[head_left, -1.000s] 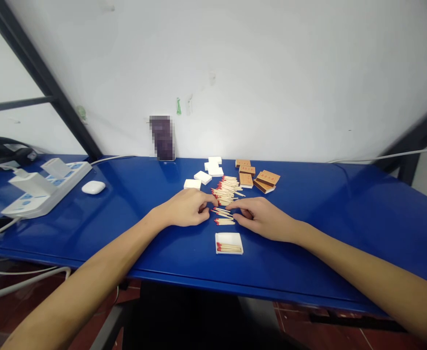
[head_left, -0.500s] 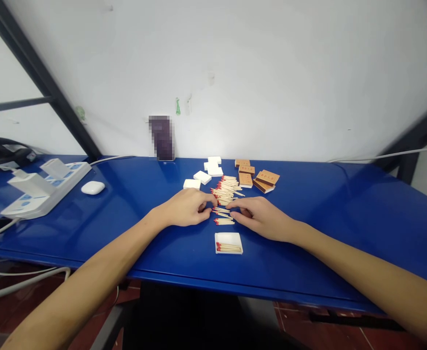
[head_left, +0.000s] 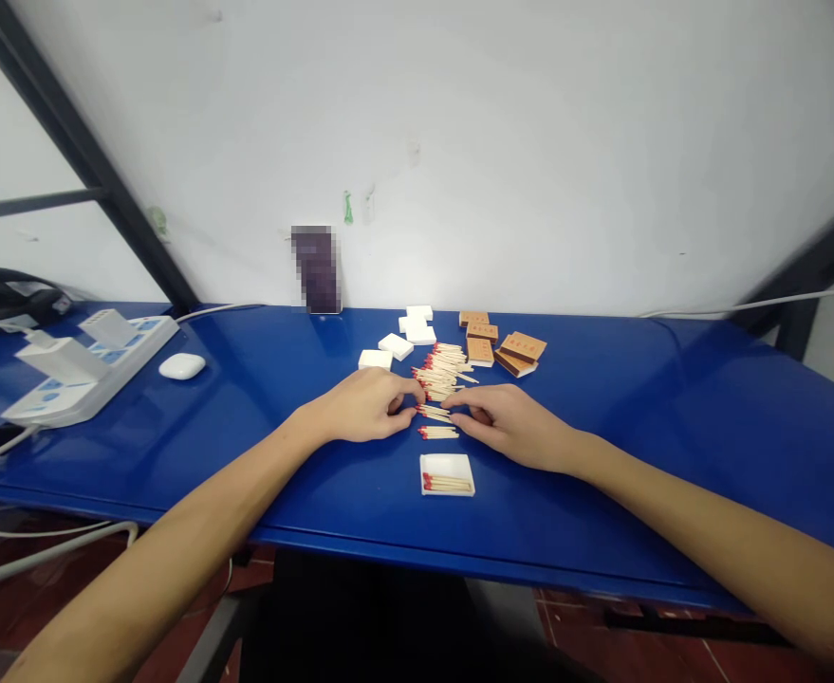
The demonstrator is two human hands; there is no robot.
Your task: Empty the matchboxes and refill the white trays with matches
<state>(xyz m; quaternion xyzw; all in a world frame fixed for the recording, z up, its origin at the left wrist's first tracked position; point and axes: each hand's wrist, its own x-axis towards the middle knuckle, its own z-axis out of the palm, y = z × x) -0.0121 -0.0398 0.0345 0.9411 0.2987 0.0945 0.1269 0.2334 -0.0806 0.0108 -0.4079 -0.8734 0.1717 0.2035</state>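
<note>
Between my hands lies a small group of red-tipped matches point(head_left: 434, 414). My left hand point(head_left: 370, 404) touches their red ends with thumb and index finger, which are a little apart. At their plain ends is my right hand point(head_left: 512, 423), its thumb and index finger also parted. A loose pile of matches point(head_left: 446, 365) lies just behind. Nearer the front, a short row of matches point(head_left: 439, 433) rests on the blue table. In front of that sits an open white tray point(head_left: 452, 465) with several matches along its front side.
White box trays point(head_left: 420, 330) stand behind on the left, brown matchbox sleeves point(head_left: 480, 351) behind on the right. A phone point(head_left: 317, 270) leans on the wall. At the left are a white earbud case point(head_left: 181, 366) and a power strip point(head_left: 96, 379).
The matches between my hands have been drawn closer together into a tighter group. Both hands have barely moved.
</note>
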